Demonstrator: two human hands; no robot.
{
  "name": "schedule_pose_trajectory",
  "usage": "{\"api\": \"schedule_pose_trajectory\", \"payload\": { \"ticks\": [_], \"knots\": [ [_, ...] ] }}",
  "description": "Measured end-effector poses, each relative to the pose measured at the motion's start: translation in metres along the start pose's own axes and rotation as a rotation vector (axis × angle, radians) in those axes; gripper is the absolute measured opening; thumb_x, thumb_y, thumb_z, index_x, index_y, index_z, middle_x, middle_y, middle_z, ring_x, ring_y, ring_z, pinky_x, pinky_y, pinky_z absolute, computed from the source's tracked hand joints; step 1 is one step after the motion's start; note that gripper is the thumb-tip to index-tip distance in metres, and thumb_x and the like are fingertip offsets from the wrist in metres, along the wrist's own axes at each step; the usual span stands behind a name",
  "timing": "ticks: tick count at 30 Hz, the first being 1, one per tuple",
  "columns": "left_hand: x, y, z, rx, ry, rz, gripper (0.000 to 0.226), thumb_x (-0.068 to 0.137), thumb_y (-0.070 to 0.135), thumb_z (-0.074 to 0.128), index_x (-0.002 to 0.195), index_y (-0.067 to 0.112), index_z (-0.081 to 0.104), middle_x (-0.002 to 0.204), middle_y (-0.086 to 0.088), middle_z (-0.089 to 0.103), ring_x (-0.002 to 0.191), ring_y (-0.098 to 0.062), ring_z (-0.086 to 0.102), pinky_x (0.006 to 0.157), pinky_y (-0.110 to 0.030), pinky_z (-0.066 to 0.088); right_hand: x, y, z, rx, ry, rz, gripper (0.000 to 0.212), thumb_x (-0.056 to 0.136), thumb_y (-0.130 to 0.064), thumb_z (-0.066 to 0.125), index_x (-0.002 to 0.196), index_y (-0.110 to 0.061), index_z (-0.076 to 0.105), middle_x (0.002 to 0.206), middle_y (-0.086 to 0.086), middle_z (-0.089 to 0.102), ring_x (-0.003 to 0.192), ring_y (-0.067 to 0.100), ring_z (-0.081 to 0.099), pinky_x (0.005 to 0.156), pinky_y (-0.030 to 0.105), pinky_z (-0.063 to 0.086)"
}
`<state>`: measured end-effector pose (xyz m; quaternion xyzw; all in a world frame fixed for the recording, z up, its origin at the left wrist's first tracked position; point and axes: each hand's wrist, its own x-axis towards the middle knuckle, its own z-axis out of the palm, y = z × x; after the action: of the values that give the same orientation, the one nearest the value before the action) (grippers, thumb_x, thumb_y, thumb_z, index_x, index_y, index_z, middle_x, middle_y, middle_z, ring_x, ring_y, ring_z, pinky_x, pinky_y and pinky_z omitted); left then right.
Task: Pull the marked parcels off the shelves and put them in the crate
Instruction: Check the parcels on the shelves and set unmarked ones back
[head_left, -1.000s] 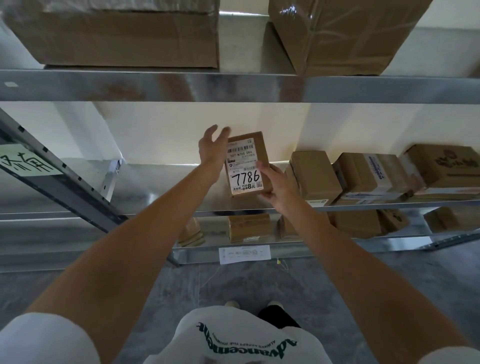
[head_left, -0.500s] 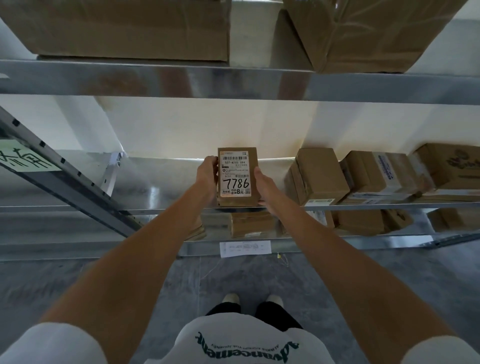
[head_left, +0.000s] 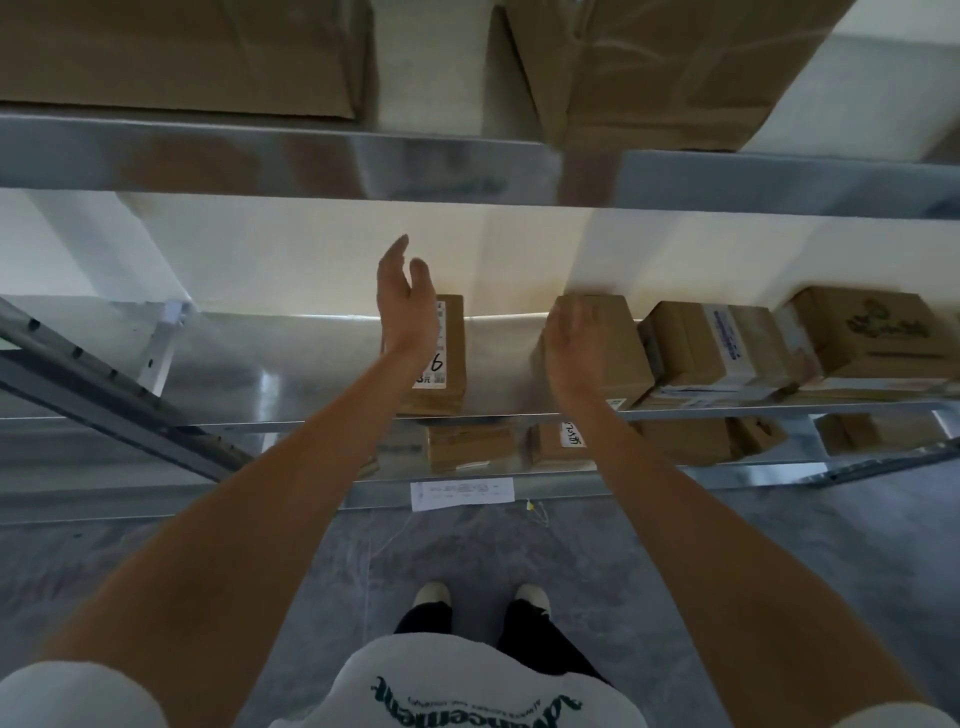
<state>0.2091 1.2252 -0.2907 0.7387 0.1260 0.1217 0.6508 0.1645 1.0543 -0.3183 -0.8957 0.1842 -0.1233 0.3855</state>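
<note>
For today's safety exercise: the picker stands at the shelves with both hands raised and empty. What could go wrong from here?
1. The labelled parcel stands upright near the shelf edge, unheld; a knock from the left hand might tip it off.
2. The right hand is blurred beside the neighbouring box, so it could bump that one.
3. No crate is in view, so carrying may mean turning blind.

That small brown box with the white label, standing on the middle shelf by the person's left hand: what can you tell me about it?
The small brown box looks like plain cardboard. It stands upright on the metal shelf, near its front edge. A white printed label with handwritten black digits covers its front, half hidden behind the left hand, which is open in front of it; whether they touch cannot be told. It stands apart from the next box to its right.
</note>
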Motion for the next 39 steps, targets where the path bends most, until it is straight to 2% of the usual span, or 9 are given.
{"api": "schedule_pose_trajectory", "payload": {
  "ticks": [5, 10, 17, 20, 23, 26, 31, 35, 39],
  "knots": [
    [-0.043, -0.008, 0.071, 0.07, -0.217, -0.177, 0.041, 0.103, 0.023, 0.037, 0.143, 0.013, 0.042, 0.149, -0.005, 0.04, 0.137, -0.019, 0.038, 0.11, -0.025, 0.026, 0.024, 0.041, -0.041, -0.351, -0.111, 0.09, 0.079, 0.09, -0.056, 0.055, 0.151, -0.015, 0.026, 0.155, 0.013, 0.03, 0.141, 0.035, 0.028, 0.114, 0.051, 0.03],
    [-0.071, -0.025, 0.111, 0.1, -0.304, -0.47, 0.038, 0.105, 0.033, 0.027, 0.128, 0.012, 0.049, 0.134, -0.01, 0.049, 0.124, -0.025, 0.046, 0.108, -0.036, 0.034, 0.027, 0.067, -0.044, -0.481, -0.3, 0.103, 0.105, 0.079, -0.078, 0.051, 0.154, -0.015, 0.014, 0.16, 0.017, 0.015, 0.144, 0.04, 0.022, 0.115, 0.055, 0.024],
    [-0.089, -0.038, 0.137, -0.227, -0.202, -0.817, 0.048, 0.103, 0.042, 0.03, 0.131, 0.008, 0.05, 0.128, -0.013, 0.058, 0.12, -0.028, 0.054, 0.097, -0.035, 0.045, 0.032, 0.066, -0.041, -0.446, -0.336, 0.055, 0.107, 0.078, -0.073, 0.059, 0.155, -0.014, 0.014, 0.162, 0.018, 0.009, 0.144, 0.042, 0.022, 0.115, 0.051, 0.023],
    [-0.092, -0.044, 0.13, -0.253, -0.209, -0.837, 0.045, 0.102, 0.048, 0.029, 0.116, 0.016, 0.058, 0.119, -0.012, 0.064, 0.11, -0.026, 0.061, 0.102, -0.043, 0.046, 0.033, 0.07, -0.041, -0.234, -0.35, 0.051, 0.1, 0.074, -0.07, 0.06, 0.152, -0.02, 0.023, 0.158, 0.009, 0.022, 0.138, 0.035, 0.032, 0.112, 0.05, 0.034],
    [-0.088, -0.043, 0.118, -0.389, -0.248, -0.916, 0.048, 0.099, 0.055, 0.03, 0.122, 0.019, 0.052, 0.122, -0.016, 0.062, 0.112, -0.031, 0.06, 0.101, -0.051, 0.045, 0.033, 0.072, -0.042, 0.311, -0.407, 0.203, 0.095, 0.066, -0.067, 0.065, 0.147, -0.028, 0.036, 0.142, 0.0, 0.045, 0.124, 0.022, 0.05, 0.099, 0.048, 0.051],
    [-0.079, -0.045, 0.109, -0.487, -0.33, -1.024, 0.06, 0.094, 0.063, 0.027, 0.131, 0.021, 0.049, 0.127, -0.02, 0.058, 0.116, -0.038, 0.056, 0.1, -0.057, 0.042, 0.033, 0.076, -0.045, 0.653, -0.449, 0.375, 0.071, 0.081, -0.05, 0.068, 0.144, -0.025, 0.045, 0.135, 0.004, 0.056, 0.117, 0.024, 0.059, 0.091, 0.04, 0.055],
    [-0.074, -0.033, 0.103, -0.446, -0.371, -0.984, 0.043, 0.098, 0.051, 0.034, 0.114, 0.019, 0.057, 0.101, -0.011, 0.068, 0.092, -0.025, 0.067, 0.078, -0.035, 0.056, 0.032, 0.081, -0.052, 1.25, -0.6, 0.794, 0.059, 0.087, -0.048, 0.06, 0.134, -0.014, 0.056, 0.131, 0.018, 0.063, 0.121, 0.036, 0.059, 0.1, 0.051, 0.049],
    [-0.07, -0.033, 0.103, -0.446, -0.359, -0.876, 0.035, 0.101, 0.042, 0.035, 0.111, 0.02, 0.06, 0.099, -0.004, 0.07, 0.092, -0.022, 0.069, 0.084, -0.04, 0.056, 0.034, 0.089, -0.057, 1.29, -0.568, 0.791, 0.044, 0.099, -0.03, 0.052, 0.137, -0.008, 0.052, 0.129, 0.018, 0.064, 0.12, 0.035, 0.061, 0.1, 0.049, 0.051],
    [-0.069, -0.029, 0.1, -0.437, -0.341, -0.791, 0.036, 0.103, 0.036, 0.033, 0.119, 0.017, 0.06, 0.113, -0.008, 0.069, 0.104, -0.026, 0.067, 0.094, -0.047, 0.052, 0.037, 0.092, -0.055, 1.048, -0.495, 0.693, 0.041, 0.102, -0.011, 0.047, 0.142, -0.023, 0.048, 0.133, 0.011, 0.062, 0.117, 0.027, 0.062, 0.093, 0.042, 0.056]
  ]
}}
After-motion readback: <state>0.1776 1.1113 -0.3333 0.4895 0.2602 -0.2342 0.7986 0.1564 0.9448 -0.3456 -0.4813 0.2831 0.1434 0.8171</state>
